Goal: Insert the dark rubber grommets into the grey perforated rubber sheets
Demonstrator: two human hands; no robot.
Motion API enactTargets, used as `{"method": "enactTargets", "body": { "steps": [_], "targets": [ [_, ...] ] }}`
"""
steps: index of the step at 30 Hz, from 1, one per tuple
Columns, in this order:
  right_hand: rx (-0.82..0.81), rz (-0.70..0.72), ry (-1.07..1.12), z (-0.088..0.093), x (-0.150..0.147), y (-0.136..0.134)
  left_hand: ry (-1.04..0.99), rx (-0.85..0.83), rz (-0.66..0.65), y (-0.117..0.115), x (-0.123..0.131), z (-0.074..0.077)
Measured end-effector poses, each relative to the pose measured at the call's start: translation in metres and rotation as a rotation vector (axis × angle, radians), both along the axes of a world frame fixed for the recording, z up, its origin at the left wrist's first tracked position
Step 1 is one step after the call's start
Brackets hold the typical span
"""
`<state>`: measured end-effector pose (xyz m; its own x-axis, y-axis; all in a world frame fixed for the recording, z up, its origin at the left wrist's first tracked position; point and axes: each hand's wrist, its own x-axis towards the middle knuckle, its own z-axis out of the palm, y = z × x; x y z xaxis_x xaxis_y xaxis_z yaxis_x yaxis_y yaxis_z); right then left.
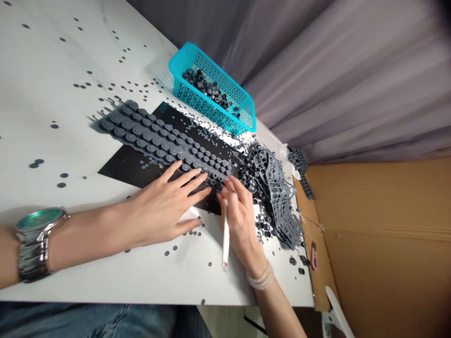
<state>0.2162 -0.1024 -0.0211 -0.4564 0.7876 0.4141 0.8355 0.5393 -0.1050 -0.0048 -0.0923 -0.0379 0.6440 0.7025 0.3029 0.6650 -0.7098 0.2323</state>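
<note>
Here's the left hand (165, 206), watch (35, 244) on the wrist, lying flat with its fingers spread on the near end of the grey sheet (155, 136). Its grip is released: it presses down and clasps nothing. The sheet is a long strip of moulded round studs lying slantwise on a black mat (123, 169) in the middle of the desk (52, 56). The right hand (241, 216), bracelet (261, 279) at the wrist, is clenched around a thin white tool (225, 239), fingertips right at the sheet's end. That sheet looks like soft rubber: light, floppy, grippy rather than slick, and likely to stretch or tear along its thin webbing. The edge web or a flat palm on top seems the safest hold. Just beside the right hand is a crumpled pile (278, 197) of holed webbing. A blue basket (207, 104) beyond the mat holds dark loose pieces, and small discs (61, 184) dot the desk. The tool's tip is hidden under the fingers, so I can't tell what it touches. The basket's pieces are too small to make out, and the box (380, 234) and curtain (334, 70) run out of frame.
</note>
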Motion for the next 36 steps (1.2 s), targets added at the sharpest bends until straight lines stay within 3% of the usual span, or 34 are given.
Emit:
{"method": "enactTargets", "body": {
  "steps": [3,6,10,18,36],
  "targets": [
    [0.048,-0.239,0.141,0.0,0.017,-0.001,-0.002,-0.011,0.004,-0.001,0.0,0.001],
    [0.039,-0.31,0.193,0.0,0.03,-0.003,-0.003,0.0,0.001,-0.002,-0.001,0.001],
    [0.035,-0.203,0.192,-0.002,0.024,-0.002,-0.012,0.054,0.026,-0.003,-0.001,-0.003],
    [0.011,0.067,0.084,0.002,-0.016,0.016,-0.004,0.092,0.056,-0.004,-0.001,-0.009],
    [0.094,0.176,-0.077,0.003,-0.019,0.028,-0.023,0.087,0.049,-0.004,0.0,-0.007]
  ]
}}
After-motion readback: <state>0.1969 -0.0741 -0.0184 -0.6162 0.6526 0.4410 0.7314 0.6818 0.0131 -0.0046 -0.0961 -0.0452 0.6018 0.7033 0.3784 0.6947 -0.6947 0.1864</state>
